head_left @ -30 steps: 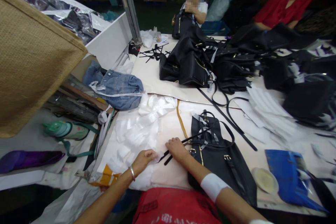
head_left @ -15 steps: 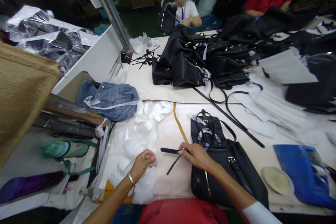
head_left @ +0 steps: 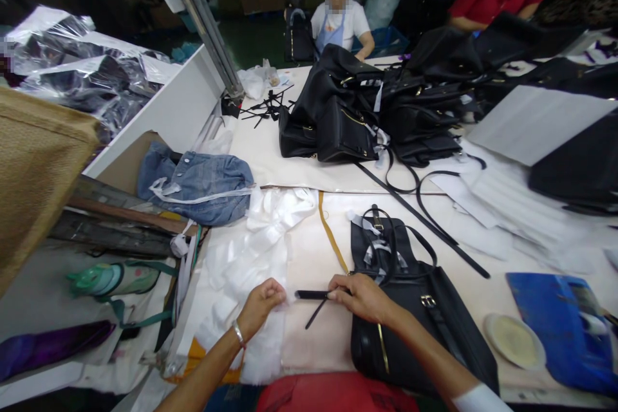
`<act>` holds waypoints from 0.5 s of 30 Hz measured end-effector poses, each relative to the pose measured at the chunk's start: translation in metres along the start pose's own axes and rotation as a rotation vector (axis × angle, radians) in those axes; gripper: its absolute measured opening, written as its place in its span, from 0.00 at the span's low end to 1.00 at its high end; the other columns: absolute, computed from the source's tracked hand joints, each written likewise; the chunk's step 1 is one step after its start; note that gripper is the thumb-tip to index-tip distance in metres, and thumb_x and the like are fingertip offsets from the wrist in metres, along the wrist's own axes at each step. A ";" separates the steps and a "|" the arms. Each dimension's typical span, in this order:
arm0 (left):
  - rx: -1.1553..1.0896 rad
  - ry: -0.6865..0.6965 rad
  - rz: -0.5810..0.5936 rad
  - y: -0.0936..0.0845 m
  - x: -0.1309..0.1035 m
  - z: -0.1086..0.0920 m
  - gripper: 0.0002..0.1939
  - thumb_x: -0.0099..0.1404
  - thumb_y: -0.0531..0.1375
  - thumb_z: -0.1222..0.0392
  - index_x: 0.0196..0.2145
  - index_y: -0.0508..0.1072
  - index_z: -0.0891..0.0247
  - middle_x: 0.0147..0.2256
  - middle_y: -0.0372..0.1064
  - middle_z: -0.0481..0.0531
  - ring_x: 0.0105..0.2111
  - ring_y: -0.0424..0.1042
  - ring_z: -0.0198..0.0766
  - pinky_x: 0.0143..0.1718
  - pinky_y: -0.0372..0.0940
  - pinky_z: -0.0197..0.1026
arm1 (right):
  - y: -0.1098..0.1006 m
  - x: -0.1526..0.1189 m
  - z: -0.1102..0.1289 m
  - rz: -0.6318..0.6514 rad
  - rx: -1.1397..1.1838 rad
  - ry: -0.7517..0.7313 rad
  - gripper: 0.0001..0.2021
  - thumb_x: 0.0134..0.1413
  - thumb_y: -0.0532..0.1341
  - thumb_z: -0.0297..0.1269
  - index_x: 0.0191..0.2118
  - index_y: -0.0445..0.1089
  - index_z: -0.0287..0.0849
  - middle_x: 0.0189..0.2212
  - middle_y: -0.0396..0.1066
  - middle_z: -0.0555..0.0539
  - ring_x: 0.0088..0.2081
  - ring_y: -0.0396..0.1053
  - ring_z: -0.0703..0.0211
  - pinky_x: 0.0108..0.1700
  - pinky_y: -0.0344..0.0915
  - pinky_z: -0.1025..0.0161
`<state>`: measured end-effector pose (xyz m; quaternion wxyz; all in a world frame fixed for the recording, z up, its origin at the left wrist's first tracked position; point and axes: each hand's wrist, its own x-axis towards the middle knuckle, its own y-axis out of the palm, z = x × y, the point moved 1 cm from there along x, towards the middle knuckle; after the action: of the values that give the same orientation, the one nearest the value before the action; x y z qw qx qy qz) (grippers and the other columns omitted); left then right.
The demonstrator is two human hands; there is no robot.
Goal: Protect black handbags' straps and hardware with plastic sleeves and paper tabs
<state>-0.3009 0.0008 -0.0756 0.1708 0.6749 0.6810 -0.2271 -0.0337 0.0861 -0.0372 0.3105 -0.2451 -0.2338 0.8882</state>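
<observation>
My right hand (head_left: 360, 294) pinches a black strap (head_left: 311, 295), whose end points left; a thinner black tail hangs below it. Just left of the strap's tip, my left hand (head_left: 264, 304) is closed with thumb and fingertips together, and what they hold, if anything, I cannot make out. Beneath my right forearm lies a black leather backpack (head_left: 410, 328) with gold zips and a buckle, its thin straps looped at the top. White translucent wrapping strips (head_left: 263, 232) are heaped beyond and under my left hand.
Black bags (head_left: 333, 103) pile up at the table's far side. Folded denim (head_left: 197, 187) lies left, near a green bottle (head_left: 109, 278). A round dish (head_left: 514, 341) and blue packet (head_left: 560, 322) sit right. Two people work opposite; one (head_left: 340, 22) has a black bag alongside.
My right hand and the strap have come slightly nearer to me; the strap now lies more level. Opposite, the person in white has leaned, and the bag there is lower. A pale sheet at right has shifted.
</observation>
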 end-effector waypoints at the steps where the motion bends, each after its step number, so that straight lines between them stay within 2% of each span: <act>1: 0.010 0.001 0.009 0.001 0.000 0.000 0.12 0.53 0.63 0.52 0.26 0.68 0.63 0.20 0.65 0.43 0.21 0.60 0.31 0.25 0.51 0.34 | 0.000 0.001 0.000 0.017 0.001 -0.009 0.11 0.57 0.55 0.44 0.37 0.72 0.47 0.25 0.70 0.52 0.29 0.67 0.62 0.30 0.53 0.69; 6: 0.044 0.004 0.059 0.009 0.001 0.000 0.11 0.54 0.63 0.53 0.26 0.68 0.63 0.20 0.64 0.43 0.22 0.60 0.31 0.26 0.51 0.35 | -0.002 0.012 0.002 0.099 -0.069 -0.073 0.09 0.56 0.56 0.43 0.39 0.72 0.49 0.25 0.71 0.53 0.28 0.68 0.62 0.31 0.52 0.68; 9: 0.045 0.014 0.118 0.020 0.000 -0.001 0.10 0.56 0.61 0.54 0.27 0.67 0.64 0.20 0.64 0.43 0.22 0.59 0.31 0.26 0.50 0.34 | 0.007 0.021 0.006 0.115 -0.172 -0.080 0.09 0.54 0.59 0.44 0.39 0.71 0.49 0.26 0.72 0.52 0.31 0.69 0.60 0.30 0.51 0.67; 15: 0.154 0.075 0.204 0.039 -0.002 -0.010 0.10 0.60 0.57 0.54 0.27 0.64 0.63 0.20 0.60 0.41 0.21 0.56 0.30 0.25 0.48 0.34 | 0.035 0.033 0.017 0.218 -0.217 -0.105 0.21 0.53 0.60 0.50 0.50 0.63 0.46 0.30 0.73 0.49 0.34 0.70 0.55 0.31 0.53 0.67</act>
<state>-0.2611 0.0043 -0.0692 0.1149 0.7598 0.5953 -0.2348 -0.0815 0.0789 -0.0534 0.1712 -0.2546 -0.3162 0.8977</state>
